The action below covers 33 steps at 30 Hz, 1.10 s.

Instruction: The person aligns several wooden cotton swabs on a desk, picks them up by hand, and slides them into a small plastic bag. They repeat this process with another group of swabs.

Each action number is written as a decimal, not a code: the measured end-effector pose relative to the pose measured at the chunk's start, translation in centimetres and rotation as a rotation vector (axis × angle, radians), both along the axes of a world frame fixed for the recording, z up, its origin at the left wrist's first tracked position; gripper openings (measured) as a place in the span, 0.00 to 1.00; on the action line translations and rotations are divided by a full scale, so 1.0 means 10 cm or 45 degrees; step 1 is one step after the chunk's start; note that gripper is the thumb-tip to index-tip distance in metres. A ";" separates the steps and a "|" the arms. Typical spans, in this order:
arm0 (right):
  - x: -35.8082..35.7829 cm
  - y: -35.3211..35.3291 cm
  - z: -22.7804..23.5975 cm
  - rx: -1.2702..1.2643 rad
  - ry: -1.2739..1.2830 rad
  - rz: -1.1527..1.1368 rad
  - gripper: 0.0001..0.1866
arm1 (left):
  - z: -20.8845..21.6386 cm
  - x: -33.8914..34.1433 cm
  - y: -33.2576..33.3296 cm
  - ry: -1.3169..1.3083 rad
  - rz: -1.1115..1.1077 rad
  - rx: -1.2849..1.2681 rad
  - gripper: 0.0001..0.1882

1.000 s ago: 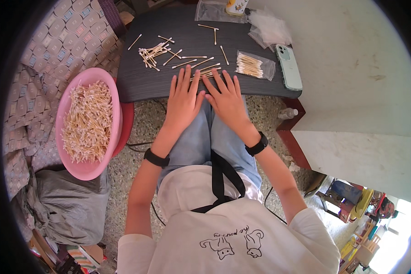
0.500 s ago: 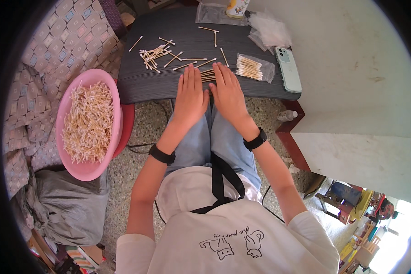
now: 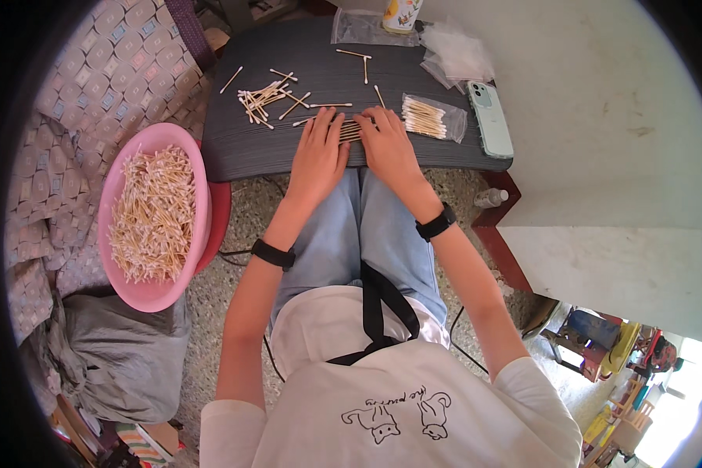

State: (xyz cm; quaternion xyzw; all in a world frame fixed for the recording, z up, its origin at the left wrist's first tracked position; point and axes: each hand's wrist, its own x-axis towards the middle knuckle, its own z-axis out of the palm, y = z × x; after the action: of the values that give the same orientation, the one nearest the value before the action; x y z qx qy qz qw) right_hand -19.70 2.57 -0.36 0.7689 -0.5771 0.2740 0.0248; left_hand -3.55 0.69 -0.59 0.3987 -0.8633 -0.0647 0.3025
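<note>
Between my two hands, a row of cotton swabs lies side by side on the dark table, near its front edge. My left hand rests at their left ends and my right hand at their right ends; the fingers are apart and slightly bent, covering the swab tips. Beyond my left hand is a loose heap of cotton swabs, with several single ones around it. A clear plastic bag of cotton swabs lies just right of my right hand.
Left of the table stands a pink basin full of cotton swabs. A pale green phone lies at the table's right edge. Behind it are clear plastic bags and a container. A wall closes off the right side.
My fingers have bent and spread, drawing slightly nearer me over the swab ends. A loose swab that lay diagonally by my left fingertips no longer shows there.
</note>
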 end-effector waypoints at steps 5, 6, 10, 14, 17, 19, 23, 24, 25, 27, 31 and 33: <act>-0.01 0.06 -0.03 -0.134 -0.058 0.037 0.19 | 0.03 -0.02 0.02 0.016 -0.031 -0.037 0.22; 0.01 0.06 -0.03 -0.134 -0.059 0.034 0.19 | 0.03 -0.01 0.02 0.015 -0.033 -0.038 0.22; 0.02 0.11 -0.03 -0.084 -0.171 0.083 0.19 | 0.07 0.00 0.05 0.121 -0.039 0.156 0.21; 0.08 0.12 0.03 -0.025 -0.532 0.145 0.20 | 0.09 0.01 0.01 0.561 -0.009 0.331 0.22; 0.14 0.05 -0.04 -0.092 -0.621 0.050 0.20 | 0.09 -0.16 -0.05 1.142 0.004 0.810 0.22; 0.23 0.02 -0.05 -0.092 -0.696 -0.001 0.20 | 0.04 -0.18 -0.12 1.374 -0.091 0.980 0.24; 0.31 0.01 0.01 0.060 -0.934 -0.052 0.21 | 0.01 -0.23 -0.09 1.667 -0.146 1.109 0.25; 0.29 0.02 0.00 0.060 -0.933 -0.055 0.21 | 0.03 -0.23 -0.09 1.686 -0.168 1.114 0.25; 0.27 0.03 0.00 0.066 -0.982 -0.048 0.21 | 0.04 -0.23 -0.09 1.687 -0.169 1.116 0.25; 0.22 0.04 -0.02 0.069 -1.029 -0.044 0.21 | 0.08 -0.24 -0.07 1.720 -0.150 1.113 0.25; 0.10 0.10 0.04 0.026 -0.736 -0.012 0.23 | 0.07 -0.18 -0.09 1.510 -0.071 1.042 0.24; 0.01 0.12 0.19 0.058 -0.631 0.006 0.25 | 0.01 0.02 -0.17 0.979 -0.123 0.447 0.25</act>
State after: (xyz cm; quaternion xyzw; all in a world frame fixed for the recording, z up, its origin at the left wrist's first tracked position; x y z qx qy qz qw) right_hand -19.56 3.80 1.53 0.6801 -0.5698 0.4410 -0.1356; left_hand -3.31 -1.05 -0.47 0.3499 -0.6812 -0.3690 0.5267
